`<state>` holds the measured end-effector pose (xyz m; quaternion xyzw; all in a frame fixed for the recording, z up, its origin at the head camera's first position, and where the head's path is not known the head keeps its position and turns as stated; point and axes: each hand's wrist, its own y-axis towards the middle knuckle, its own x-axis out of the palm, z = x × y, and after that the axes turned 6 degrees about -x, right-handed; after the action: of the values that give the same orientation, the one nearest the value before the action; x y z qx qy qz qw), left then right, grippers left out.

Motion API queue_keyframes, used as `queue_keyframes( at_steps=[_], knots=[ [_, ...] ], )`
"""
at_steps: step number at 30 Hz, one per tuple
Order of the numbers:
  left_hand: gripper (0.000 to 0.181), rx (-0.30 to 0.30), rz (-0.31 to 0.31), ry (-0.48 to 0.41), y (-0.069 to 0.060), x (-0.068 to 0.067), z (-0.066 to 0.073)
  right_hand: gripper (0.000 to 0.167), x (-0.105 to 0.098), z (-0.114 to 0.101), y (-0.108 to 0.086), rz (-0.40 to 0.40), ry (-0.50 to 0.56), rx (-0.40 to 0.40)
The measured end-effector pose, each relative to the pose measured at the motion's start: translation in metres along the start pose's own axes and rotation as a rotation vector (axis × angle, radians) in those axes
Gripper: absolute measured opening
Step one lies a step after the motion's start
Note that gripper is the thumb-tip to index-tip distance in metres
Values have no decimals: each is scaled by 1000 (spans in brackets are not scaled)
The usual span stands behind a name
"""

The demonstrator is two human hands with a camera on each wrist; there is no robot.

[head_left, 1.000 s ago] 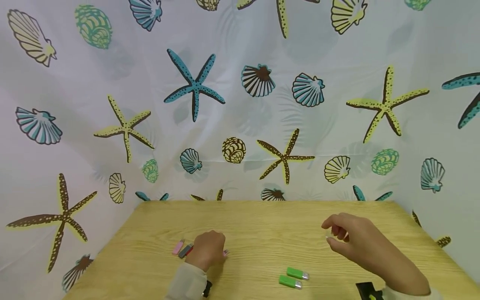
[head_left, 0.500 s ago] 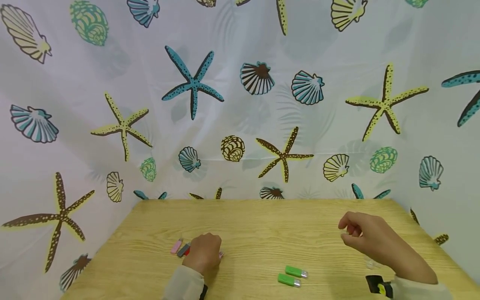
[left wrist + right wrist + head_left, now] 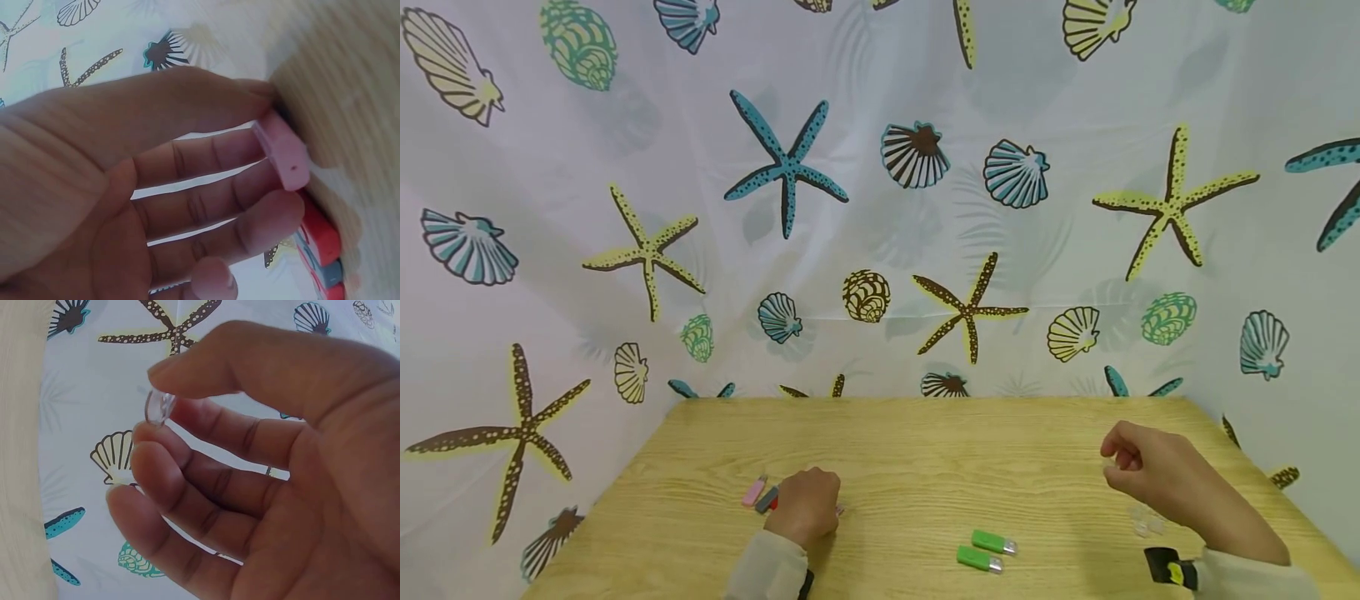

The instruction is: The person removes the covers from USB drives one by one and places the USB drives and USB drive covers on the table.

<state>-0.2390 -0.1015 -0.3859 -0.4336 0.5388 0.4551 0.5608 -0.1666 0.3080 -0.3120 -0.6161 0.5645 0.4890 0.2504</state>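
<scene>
At the left of the table, my left hand (image 3: pixel 805 507) pinches a pink USB stick (image 3: pixel 282 153) between thumb and fingers, low against the wood. Beside it, partly hidden by the hand in the head view, lie a red USB stick (image 3: pixel 320 231) and a grey USB stick (image 3: pixel 767 499). Another pink USB stick (image 3: pixel 755 491) is at the end of that row. Over on the right, my right hand (image 3: pixel 1165 471) holds a small clear plastic cap (image 3: pixel 159 407) between thumb and fingertips, above the table. Several clear pieces (image 3: pixel 1147 521) lie beneath that hand.
Two green USB sticks (image 3: pixel 993 542) with metal plugs lie side by side near the front middle of the wooden table (image 3: pixel 910 450). A white cloth (image 3: pixel 850 233) printed with shells and starfish hangs behind and at both sides.
My right hand has moved rightward with the clear cap, and clear pieces on the table now show below it. The left hand stays almost still at the row; the view has shifted slightly.
</scene>
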Motion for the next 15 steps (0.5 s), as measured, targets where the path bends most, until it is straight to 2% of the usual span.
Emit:
queue_keyframes(
  at_steps=[9,15],
  knots=[
    [28,-24,-17,-9,3,1,-4,13,1,28,-2,-82,50,96],
    [29,-22,19,-25,2,2,-5,16,4,49,-4,-168,86,206]
  ],
)
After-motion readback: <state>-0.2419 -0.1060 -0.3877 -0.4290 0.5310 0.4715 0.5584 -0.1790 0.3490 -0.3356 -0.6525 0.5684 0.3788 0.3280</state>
